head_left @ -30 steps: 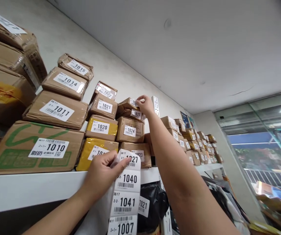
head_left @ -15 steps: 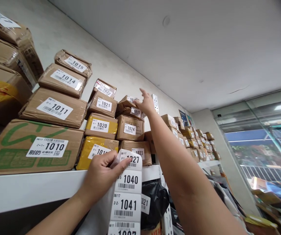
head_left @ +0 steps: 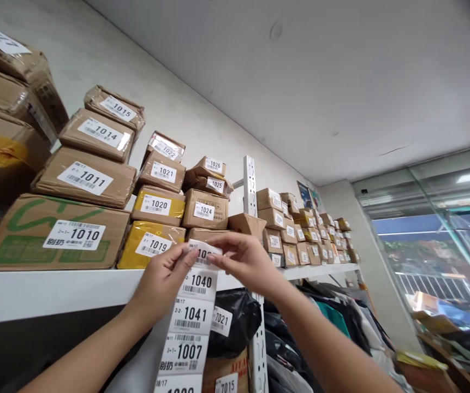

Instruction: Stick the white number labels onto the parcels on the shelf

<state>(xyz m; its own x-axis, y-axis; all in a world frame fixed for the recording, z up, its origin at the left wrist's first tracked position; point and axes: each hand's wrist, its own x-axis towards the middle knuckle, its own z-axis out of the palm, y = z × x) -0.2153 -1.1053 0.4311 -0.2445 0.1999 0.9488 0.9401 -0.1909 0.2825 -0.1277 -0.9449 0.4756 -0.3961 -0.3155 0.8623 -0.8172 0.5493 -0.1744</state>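
A strip of white printed labels (head_left: 190, 313) hangs in front of the shelf, with numbers such as 1040, 1041 and 1007. My left hand (head_left: 163, 275) pinches the strip's top left edge between thumb and fingers. At the top right corner, my right hand (head_left: 245, 259) closes its thumb and fingers on the uppermost label, whose number is partly covered. Behind my hands stand a yellow-taped box labelled 1019 (head_left: 150, 244), a box labelled 1024 (head_left: 205, 210) and, above it, flatter parcels labelled 1025 (head_left: 215, 184) and 1026 (head_left: 214, 164).
Labelled boxes stand in stacks on the white shelf (head_left: 54, 292). A perforated white post (head_left: 250, 185) rises beside an unlabelled-looking box (head_left: 247, 224). Under the shelf are a black bag (head_left: 235, 322) and dark bagged parcels. Glass doors (head_left: 431, 245) are at the right.
My right hand has come down from the upper parcels to the top of the label strip, and its fingers have closed. The label 1026 is now uncovered. The view has shifted slightly.
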